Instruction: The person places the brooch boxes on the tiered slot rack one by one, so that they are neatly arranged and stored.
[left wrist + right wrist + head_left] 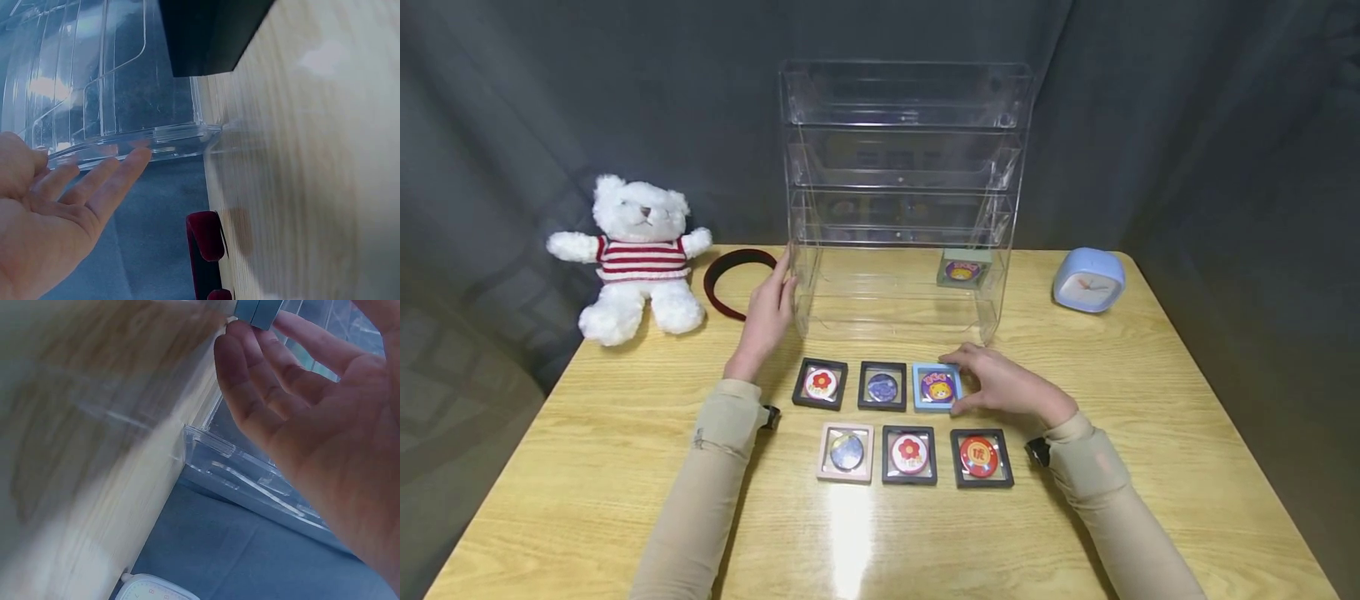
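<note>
My right hand (pixel 1003 383) grips a light-blue square frame (pixel 919 400) by its far and near edges; inside it is a purple badge with a yellow bear (pixel 938 387). The frame lies on the table in the back row, beside two black frames. In the right wrist view the fingers (pixel 262 394) curve against the blue frame's edge. My left hand (pixel 767 312) touches the left side of a clear tiered display rack (pixel 902 187), its fingers (pixel 119 178) nearly straight along the panel. On the rack's bottom level, at the right, stands a green frame (pixel 964 268) with a bear badge.
Black frames (pixel 820 404) and a pink frame (pixel 846 477) with round badges lie in two rows before the rack. A white teddy bear (pixel 640 258) and a dark red headband (pixel 718 267) are at left. A blue clock (pixel 1090 281) stands at right.
</note>
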Motion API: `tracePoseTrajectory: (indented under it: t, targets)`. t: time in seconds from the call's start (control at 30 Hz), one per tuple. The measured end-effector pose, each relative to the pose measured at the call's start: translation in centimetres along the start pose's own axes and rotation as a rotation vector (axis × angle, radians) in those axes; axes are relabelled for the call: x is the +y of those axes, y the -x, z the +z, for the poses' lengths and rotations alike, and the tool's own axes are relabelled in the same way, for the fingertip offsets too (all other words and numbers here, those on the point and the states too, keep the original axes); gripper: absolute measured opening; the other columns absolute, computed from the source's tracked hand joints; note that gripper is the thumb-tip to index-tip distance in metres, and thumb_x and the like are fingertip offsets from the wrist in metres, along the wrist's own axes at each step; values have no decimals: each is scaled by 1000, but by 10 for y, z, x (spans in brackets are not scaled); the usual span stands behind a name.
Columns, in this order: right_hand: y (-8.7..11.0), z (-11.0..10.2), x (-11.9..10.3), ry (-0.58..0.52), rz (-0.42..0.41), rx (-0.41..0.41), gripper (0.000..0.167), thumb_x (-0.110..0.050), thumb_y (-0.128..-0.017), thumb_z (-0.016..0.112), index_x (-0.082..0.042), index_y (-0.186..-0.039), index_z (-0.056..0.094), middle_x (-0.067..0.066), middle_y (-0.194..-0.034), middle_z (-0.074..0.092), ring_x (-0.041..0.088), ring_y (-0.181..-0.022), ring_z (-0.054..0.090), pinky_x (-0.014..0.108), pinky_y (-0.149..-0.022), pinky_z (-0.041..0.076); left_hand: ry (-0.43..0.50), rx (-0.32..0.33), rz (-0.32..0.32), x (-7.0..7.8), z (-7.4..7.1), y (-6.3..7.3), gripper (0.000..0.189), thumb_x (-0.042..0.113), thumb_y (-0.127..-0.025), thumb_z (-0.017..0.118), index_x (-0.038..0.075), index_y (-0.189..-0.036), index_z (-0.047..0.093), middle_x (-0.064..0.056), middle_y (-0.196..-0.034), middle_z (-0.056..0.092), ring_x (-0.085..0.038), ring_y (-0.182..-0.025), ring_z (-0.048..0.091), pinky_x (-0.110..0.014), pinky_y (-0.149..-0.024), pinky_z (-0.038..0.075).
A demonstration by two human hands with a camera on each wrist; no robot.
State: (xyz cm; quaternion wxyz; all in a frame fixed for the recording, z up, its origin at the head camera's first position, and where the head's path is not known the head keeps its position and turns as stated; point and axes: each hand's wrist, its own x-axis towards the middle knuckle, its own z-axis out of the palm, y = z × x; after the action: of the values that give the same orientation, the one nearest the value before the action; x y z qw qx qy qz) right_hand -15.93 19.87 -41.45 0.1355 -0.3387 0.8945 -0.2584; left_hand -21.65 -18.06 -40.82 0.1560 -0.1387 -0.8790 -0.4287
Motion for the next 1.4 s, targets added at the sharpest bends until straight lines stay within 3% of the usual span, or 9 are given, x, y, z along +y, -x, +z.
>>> tracePoseTrajectory:
  t: [0.2,0.33,0.5,0.67,0.87,1.23,1.4]
  targets:
    - [-6,0,-1,11,-8,-15,73,-25,-80,97,11,-135,64,13,-113,61,21,-89,55,36,-78,53,-14,17,-13,-2,-3,1,56,7,-116,43,7,-170,27,-20,-165,44,-32,-58,45,-46,-72,44]
    - [-6,-1,-3,14,-11,-20,71,-25,-80,97,10,-132,64,14,-115,61,21,-93,56,40,-83,54,-23,24,-7,-1,0,0,56,5,-115,44,4,-169,28,-22,-164,43,-46,-78,59,-53,-89,50]
    - [-1,0,-1,14,-11,-15,71,-26,-79,98,11,-130,64,14,-116,61,23,-96,58,43,-86,55,-28,24,17,1,6,-2,56,3,-115,46,2,-168,30,-21,-164,43,-47,-91,63,-54,-97,49]
    - [0,1,-1,11,-9,6,69,-23,-77,99,7,-127,62,13,-116,66,26,-105,64,50,-96,56,-8,22,21,0,8,-2,56,2,-115,45,2,-168,30,-18,-166,41,-43,-90,62,-52,-97,47]
    - [-2,-3,-3,-25,9,17,69,-19,-76,100,4,-126,59,7,-109,68,18,-95,64,41,-86,58,-6,21,-6,0,4,0,57,5,-115,45,5,-170,28,-18,-166,40,-34,-67,48,-51,-89,47]
    - [-1,-6,-4,-7,6,74,75,-9,-77,97,9,-137,55,20,-124,66,28,-104,66,46,-92,58,-6,16,-9,0,2,-1,56,7,-116,44,6,-170,28,-18,-167,40,-35,-66,48,-50,-87,48]
    - [-1,-7,-4,-26,-9,96,69,-2,-78,94,10,-134,57,22,-124,67,28,-101,67,47,-90,60,-6,8,-13,-2,3,-1,56,8,-117,43,7,-170,27,-17,-167,40,-34,-68,49,-49,-89,48]
